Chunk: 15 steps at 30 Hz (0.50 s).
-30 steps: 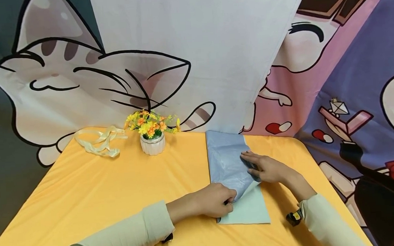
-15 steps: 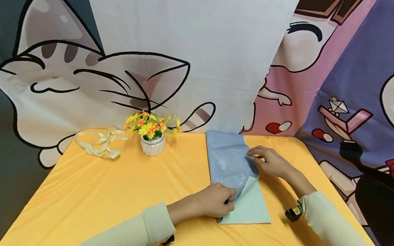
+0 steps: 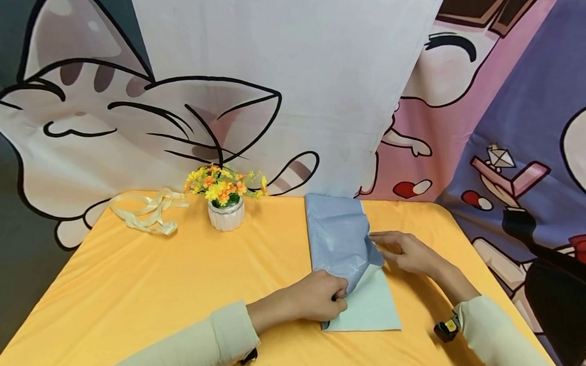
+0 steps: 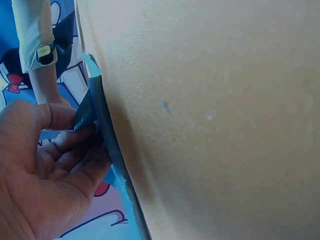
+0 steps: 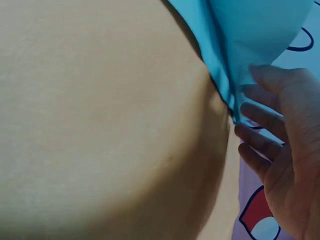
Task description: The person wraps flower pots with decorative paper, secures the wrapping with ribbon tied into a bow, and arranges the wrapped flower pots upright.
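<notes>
A folded sheet of wrapping paper (image 3: 337,236) lies toward the right of the table, glossy blue on top with a pale mint layer (image 3: 368,307) showing at the near end. My left hand (image 3: 317,296) pinches the near left part of its blue layer; in the left wrist view, thumb and index finger hold a dark corner (image 4: 86,112). At the paper's right edge is my right hand (image 3: 410,252), its fingers extended and touching the lifted blue edge. The right wrist view shows those fingers (image 5: 260,142) loosely spread beside the paper, thumb apart from them.
A white ribbed pot (image 3: 227,216) of yellow and orange flowers (image 3: 220,186) stands at the back, left of the paper. Loose cream ribbon (image 3: 148,211) lies at the far left. Yellow cloth (image 3: 218,271) covers the table, and a cartoon-printed backdrop (image 3: 286,66) hangs behind.
My right hand moves from lying on the blue layer out to its right edge, and that edge now bulges and folds up. My left hand stays in place, still pinching.
</notes>
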Motion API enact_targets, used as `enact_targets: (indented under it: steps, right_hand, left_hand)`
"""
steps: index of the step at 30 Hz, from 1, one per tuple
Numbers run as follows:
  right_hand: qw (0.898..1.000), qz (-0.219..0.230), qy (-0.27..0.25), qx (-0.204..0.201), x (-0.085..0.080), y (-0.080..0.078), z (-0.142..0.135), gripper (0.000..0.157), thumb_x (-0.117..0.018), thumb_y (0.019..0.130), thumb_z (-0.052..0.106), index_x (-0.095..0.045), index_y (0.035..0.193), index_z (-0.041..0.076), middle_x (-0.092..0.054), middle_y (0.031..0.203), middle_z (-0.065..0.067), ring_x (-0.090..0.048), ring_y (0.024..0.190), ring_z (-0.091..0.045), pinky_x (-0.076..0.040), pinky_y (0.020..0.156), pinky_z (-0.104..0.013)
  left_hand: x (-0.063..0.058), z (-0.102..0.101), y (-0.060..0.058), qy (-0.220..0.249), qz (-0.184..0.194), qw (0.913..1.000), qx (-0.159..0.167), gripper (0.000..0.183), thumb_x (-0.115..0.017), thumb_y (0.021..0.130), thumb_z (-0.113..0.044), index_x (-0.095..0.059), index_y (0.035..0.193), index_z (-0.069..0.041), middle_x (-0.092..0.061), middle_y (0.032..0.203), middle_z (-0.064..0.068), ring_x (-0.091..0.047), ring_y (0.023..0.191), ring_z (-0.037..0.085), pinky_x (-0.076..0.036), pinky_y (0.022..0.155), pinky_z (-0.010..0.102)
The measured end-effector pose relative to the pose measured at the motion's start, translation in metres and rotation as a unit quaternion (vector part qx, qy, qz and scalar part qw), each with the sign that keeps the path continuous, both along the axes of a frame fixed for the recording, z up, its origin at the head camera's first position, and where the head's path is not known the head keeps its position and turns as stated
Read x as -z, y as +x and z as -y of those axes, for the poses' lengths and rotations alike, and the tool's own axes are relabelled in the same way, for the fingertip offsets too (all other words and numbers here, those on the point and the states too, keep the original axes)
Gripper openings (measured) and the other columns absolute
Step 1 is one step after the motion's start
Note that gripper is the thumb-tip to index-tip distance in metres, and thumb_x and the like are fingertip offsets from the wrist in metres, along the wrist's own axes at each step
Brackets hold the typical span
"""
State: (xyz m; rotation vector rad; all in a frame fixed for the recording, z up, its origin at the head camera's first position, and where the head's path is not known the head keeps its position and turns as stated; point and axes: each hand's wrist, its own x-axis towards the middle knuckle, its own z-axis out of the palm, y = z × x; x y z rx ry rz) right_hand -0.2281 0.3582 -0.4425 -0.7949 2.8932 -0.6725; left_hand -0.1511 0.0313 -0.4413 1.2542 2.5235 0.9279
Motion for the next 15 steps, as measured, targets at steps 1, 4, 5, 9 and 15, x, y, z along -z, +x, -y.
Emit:
enact_targets:
  steps: [1, 4, 5, 9, 15]
  right_hand:
    - [1.000, -0.004, 0.000, -0.004, 0.001, 0.000, 0.000, 0.043, -0.073, 0.109, 0.014, -0.071, 0.152, 0.007, -0.072, 0.154, -0.016, -0.063, 0.148, -0.045, -0.051, 0.119, -0.068]
    - [0.999, -0.030, 0.000, -0.019, 0.006, 0.001, -0.002, 0.040, -0.077, 0.105, 0.012, -0.077, 0.145, 0.010, -0.078, 0.145, -0.010, -0.070, 0.141, -0.040, -0.056, 0.116, -0.063]
    - [0.999, -0.045, 0.000, -0.027, 0.008, 0.002, -0.002, 0.039, -0.079, 0.103, 0.011, -0.079, 0.142, 0.010, -0.079, 0.142, -0.009, -0.072, 0.138, -0.039, -0.058, 0.114, -0.062]
    - [0.993, -0.094, 0.011, -0.066, 0.016, 0.003, -0.001, 0.043, -0.081, 0.094, 0.006, -0.081, 0.137, 0.009, -0.077, 0.146, -0.011, -0.070, 0.140, -0.040, -0.057, 0.115, -0.061]
    - [0.986, -0.119, 0.054, -0.103, 0.023, -0.001, 0.011, 0.040, -0.077, 0.094, 0.014, -0.081, 0.134, 0.010, -0.072, 0.153, -0.009, -0.068, 0.142, -0.034, -0.056, 0.117, -0.058]
  left_hand:
    - [0.000, 0.000, 0.000, -0.001, 0.003, 1.0000, -0.003, 0.034, -0.068, 0.098, -0.010, -0.047, 0.074, -0.021, -0.034, 0.062, -0.015, -0.034, 0.059, 0.001, -0.028, 0.060, 0.014]
    - [0.001, -0.002, 0.000, 0.002, 0.009, 0.9999, -0.008, 0.035, -0.068, 0.098, -0.011, -0.046, 0.073, -0.022, -0.035, 0.061, -0.015, -0.034, 0.058, 0.001, -0.028, 0.059, 0.013]
    - [0.002, -0.002, 0.000, 0.003, 0.008, 0.9999, -0.009, 0.035, -0.068, 0.098, -0.011, -0.046, 0.073, -0.021, -0.035, 0.061, -0.015, -0.034, 0.058, 0.001, -0.028, 0.059, 0.014]
    - [0.003, -0.001, 0.000, 0.008, 0.006, 0.9999, -0.010, 0.035, -0.068, 0.097, -0.011, -0.046, 0.072, -0.022, -0.034, 0.060, -0.015, -0.032, 0.056, 0.001, -0.028, 0.058, 0.014]
    - [0.005, 0.002, 0.000, 0.023, 0.002, 0.9997, -0.011, 0.034, -0.066, 0.095, -0.009, -0.046, 0.072, -0.021, -0.032, 0.058, -0.015, -0.029, 0.055, 0.001, -0.026, 0.057, 0.015]
